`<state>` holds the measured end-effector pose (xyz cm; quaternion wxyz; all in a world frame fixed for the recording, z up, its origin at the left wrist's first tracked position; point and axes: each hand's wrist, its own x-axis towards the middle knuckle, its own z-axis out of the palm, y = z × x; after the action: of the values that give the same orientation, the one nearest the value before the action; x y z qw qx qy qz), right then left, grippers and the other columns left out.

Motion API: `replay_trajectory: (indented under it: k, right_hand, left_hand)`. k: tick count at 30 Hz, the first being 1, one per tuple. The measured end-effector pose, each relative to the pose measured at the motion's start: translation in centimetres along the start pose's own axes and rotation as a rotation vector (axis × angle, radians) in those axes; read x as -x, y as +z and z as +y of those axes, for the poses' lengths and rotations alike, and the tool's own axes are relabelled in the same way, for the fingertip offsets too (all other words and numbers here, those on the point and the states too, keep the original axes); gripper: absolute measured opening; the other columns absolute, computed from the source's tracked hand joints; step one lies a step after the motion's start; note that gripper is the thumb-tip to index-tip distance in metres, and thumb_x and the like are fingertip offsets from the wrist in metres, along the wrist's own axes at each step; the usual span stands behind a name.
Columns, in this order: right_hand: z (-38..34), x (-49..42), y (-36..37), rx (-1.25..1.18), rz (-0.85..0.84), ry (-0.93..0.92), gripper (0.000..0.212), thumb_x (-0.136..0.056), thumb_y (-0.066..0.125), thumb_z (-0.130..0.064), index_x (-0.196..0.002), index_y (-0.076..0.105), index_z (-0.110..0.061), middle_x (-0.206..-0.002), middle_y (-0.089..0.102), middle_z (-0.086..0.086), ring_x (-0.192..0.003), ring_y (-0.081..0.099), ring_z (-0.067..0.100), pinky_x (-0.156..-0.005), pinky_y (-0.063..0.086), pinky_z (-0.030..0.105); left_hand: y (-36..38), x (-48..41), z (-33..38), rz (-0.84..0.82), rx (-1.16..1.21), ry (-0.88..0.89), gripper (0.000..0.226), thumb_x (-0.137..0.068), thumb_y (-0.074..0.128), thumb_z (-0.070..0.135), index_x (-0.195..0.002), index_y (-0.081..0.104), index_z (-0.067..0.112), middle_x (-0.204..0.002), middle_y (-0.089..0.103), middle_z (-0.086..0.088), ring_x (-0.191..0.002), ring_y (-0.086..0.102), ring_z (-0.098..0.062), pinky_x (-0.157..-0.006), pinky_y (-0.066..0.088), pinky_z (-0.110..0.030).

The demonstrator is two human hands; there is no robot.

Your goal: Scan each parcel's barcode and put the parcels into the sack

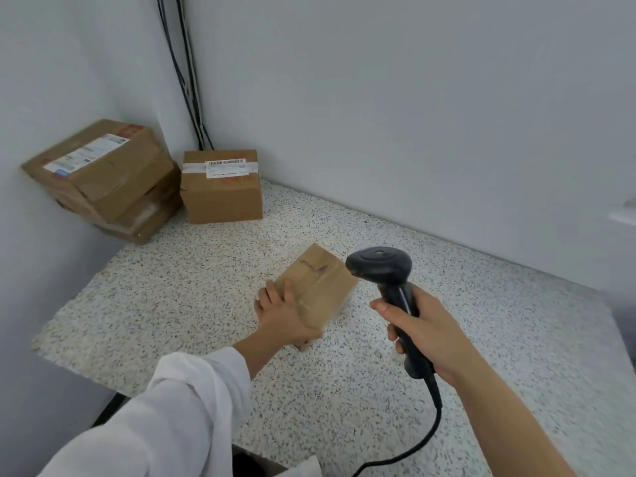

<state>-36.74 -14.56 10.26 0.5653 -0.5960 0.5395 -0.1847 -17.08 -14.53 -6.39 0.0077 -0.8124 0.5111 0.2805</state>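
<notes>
A small brown cardboard parcel (320, 287) is tilted up off the speckled table (192, 294), with my left hand (280, 313) gripping its near left corner. No barcode shows on its visible taped face. My right hand (426, 333) holds a black barcode scanner (389, 280) by the handle, its head just right of the parcel and pointing toward it. The scanner's cable (426, 438) runs down to the bottom edge. No sack is in view.
In the far left corner, a stack of brown parcels (103, 177) leans on the wall, the top one labelled. A square parcel (222, 187) with a barcode label stands beside it. Black cables (189, 80) run down the wall corner.
</notes>
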Motion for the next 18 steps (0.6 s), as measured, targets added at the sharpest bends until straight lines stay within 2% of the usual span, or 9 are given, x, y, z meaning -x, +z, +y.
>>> replay_trajectory:
  k: [5, 8, 11, 13, 14, 16, 18]
  right_hand:
    - [1.1, 1.4, -0.8, 0.008, -0.003, 0.024, 0.018, -0.087, 0.064, -0.020, -0.101, 0.058, -0.012, -0.066, 0.057, 0.007, -0.052, 0.052, 0.011, -0.051, 0.046, 0.022]
    - [1.7, 2.3, -1.2, 0.052, 0.005, 0.023, 0.018, -0.086, 0.064, -0.024, -0.099, 0.058, -0.014, -0.068, 0.058, 0.005, -0.056, 0.054, 0.010, -0.054, 0.046, 0.022]
    - [1.7, 3.3, -1.5, 0.075, 0.022, 0.015, 0.014, -0.087, 0.064, -0.024, -0.097, 0.057, -0.015, -0.063, 0.057, -0.001, -0.051, 0.053, 0.004, -0.053, 0.046, 0.020]
    - [1.6, 4.0, -1.5, 0.075, 0.032, 0.017, 0.013, -0.088, 0.063, -0.024, -0.097, 0.056, -0.016, -0.062, 0.056, -0.004, -0.048, 0.052, 0.001, -0.052, 0.046, 0.018]
    - [1.6, 4.3, -1.4, 0.079, 0.038, 0.017, 0.014, -0.089, 0.062, -0.023, -0.098, 0.056, -0.016, -0.062, 0.056, -0.005, -0.047, 0.052, -0.001, -0.052, 0.045, 0.017]
    - [1.5, 5.0, -1.3, 0.099, 0.055, 0.011, 0.015, -0.089, 0.062, -0.024, -0.100, 0.055, -0.016, -0.064, 0.055, -0.005, -0.046, 0.051, -0.002, -0.052, 0.045, 0.015]
    - [1.5, 5.6, -1.0, 0.123, 0.068, -0.002, 0.019, -0.089, 0.062, -0.026, -0.102, 0.055, -0.015, -0.066, 0.055, -0.003, -0.049, 0.052, -0.001, -0.053, 0.046, 0.016]
  left_hand:
    - [0.4, 1.2, -2.2, -0.068, -0.061, 0.171, 0.120, -0.071, 0.062, 0.069, -0.148, -0.014, 0.018, -0.154, -0.017, -0.019, -0.142, -0.012, -0.041, -0.115, 0.007, -0.053]
    - [0.0, 1.3, -3.1, -0.091, 0.010, 0.232, 0.114, -0.071, 0.066, 0.065, -0.149, -0.004, 0.021, -0.156, -0.011, -0.014, -0.143, -0.009, -0.038, -0.114, 0.013, -0.053]
    - [-0.7, 0.8, -4.0, -0.167, 0.119, 0.260, 0.109, -0.068, 0.065, 0.069, -0.149, 0.006, 0.025, -0.156, 0.006, -0.009, -0.142, 0.007, -0.032, -0.113, 0.021, -0.051]
    - [-1.5, 0.5, -4.2, -0.239, 0.273, 0.304, 0.097, -0.073, 0.061, 0.068, -0.149, 0.016, 0.027, -0.152, 0.025, -0.007, -0.136, 0.028, -0.026, -0.109, 0.032, -0.042]
    - [-1.7, 0.5, -4.2, -0.244, 0.340, 0.334, 0.085, -0.081, 0.060, 0.059, -0.149, 0.021, 0.024, -0.150, 0.032, -0.006, -0.133, 0.035, -0.024, -0.105, 0.035, -0.034]
    - [-2.3, 0.7, -4.2, -0.194, 0.414, 0.354, 0.062, -0.093, 0.052, 0.041, -0.146, 0.032, 0.017, -0.146, 0.040, -0.005, -0.130, 0.042, -0.022, -0.096, 0.034, -0.025]
    - [-2.7, 0.4, -4.6, -0.090, 0.455, 0.359, 0.049, -0.096, 0.048, 0.036, -0.141, 0.042, 0.015, -0.140, 0.048, -0.006, -0.120, 0.048, -0.019, -0.092, 0.035, -0.026]
